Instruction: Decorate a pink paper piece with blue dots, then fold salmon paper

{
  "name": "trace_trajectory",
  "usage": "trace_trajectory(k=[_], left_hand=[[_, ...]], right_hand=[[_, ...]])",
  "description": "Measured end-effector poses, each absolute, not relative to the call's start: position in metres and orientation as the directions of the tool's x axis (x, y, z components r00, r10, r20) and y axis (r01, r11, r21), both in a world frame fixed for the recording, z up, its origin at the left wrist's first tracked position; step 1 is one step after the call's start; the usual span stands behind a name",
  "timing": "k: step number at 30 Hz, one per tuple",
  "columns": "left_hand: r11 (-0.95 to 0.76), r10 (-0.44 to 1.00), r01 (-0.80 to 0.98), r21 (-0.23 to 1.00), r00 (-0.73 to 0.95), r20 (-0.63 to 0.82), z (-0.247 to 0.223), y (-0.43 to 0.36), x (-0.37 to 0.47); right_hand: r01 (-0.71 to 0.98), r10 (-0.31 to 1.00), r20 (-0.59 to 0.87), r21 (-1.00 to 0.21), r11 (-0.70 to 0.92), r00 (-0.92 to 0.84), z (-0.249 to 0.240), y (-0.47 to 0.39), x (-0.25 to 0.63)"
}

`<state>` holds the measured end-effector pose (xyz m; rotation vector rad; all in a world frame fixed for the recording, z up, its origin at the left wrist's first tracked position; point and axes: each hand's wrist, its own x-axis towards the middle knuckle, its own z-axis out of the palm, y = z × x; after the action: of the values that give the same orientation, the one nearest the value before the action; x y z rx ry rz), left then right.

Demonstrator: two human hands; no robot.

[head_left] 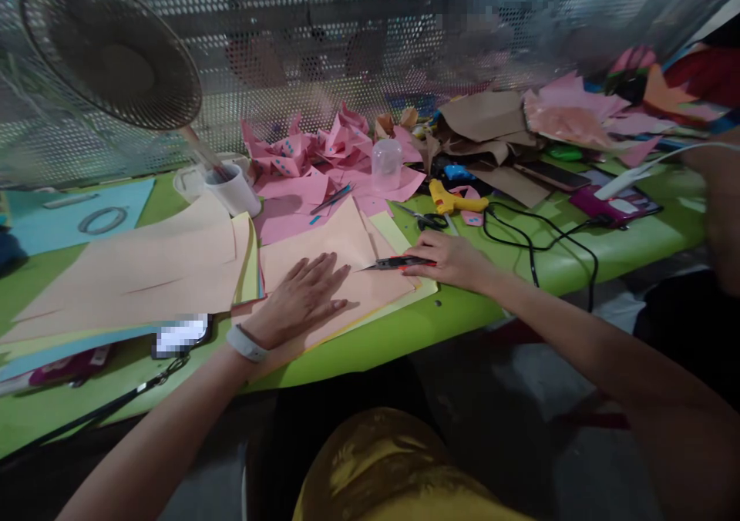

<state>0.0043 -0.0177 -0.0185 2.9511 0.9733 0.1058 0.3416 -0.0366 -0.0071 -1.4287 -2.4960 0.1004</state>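
Observation:
My left hand lies flat with its fingers stretched out, pressing on a sheet of peach paper. My right hand is closed around a black-and-red utility knife. The knife's thin pointed tip reaches left over the peach paper, close to my left fingertips; whether it touches the paper I cannot tell. Yellow paper shows beneath the peach sheet along its right edge. Just beyond my right hand lie black-handled scissors and a yellow glue gun.
A stack of peach sheets lies left, near a phone. Behind stand a fan, a white mug and a clear plastic cup. Pink cut paper is heaped at the back. A black cable loops at right.

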Motion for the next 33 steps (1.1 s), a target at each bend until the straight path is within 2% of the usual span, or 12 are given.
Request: trace_trajectory(k=[10, 16, 21, 26, 33], left_hand=[[-0.808, 0.588, 0.587, 0.042, 0.808, 0.028, -0.013, -0.016, 0.013], [-0.759, 0.651, 0.649, 0.049, 0.757, 0.052, -0.012, -0.012, 0.043], [-0.738, 0.672, 0.673, 0.040, 0.729, 0.129, -0.012, -0.017, 0.026], [-0.723, 0.691, 0.690, 0.035, 0.720, 0.071, -0.021, -0.019, -0.004], [-0.696, 0.718, 0.716, 0.043, 0.695, 0.052, -0.025, -0.021, -0.003]], right_hand=[[0.879, 0.883, 0.188, -0.140, 0.457, -0.429, 0.000, -0.036, 0.345], [0.897, 0.891, 0.227, -0.119, 0.426, -0.393, -0.007, -0.030, 0.359], [0.884, 0.886, 0.223, -0.149, 0.443, -0.406, -0.011, -0.031, 0.359], [0.880, 0.884, 0.228, -0.156, 0.448, -0.409, -0.008, -0.033, 0.350], [0.845, 0.844, 0.271, -0.153, 0.512, -0.462, -0.009, -0.031, 0.342]])
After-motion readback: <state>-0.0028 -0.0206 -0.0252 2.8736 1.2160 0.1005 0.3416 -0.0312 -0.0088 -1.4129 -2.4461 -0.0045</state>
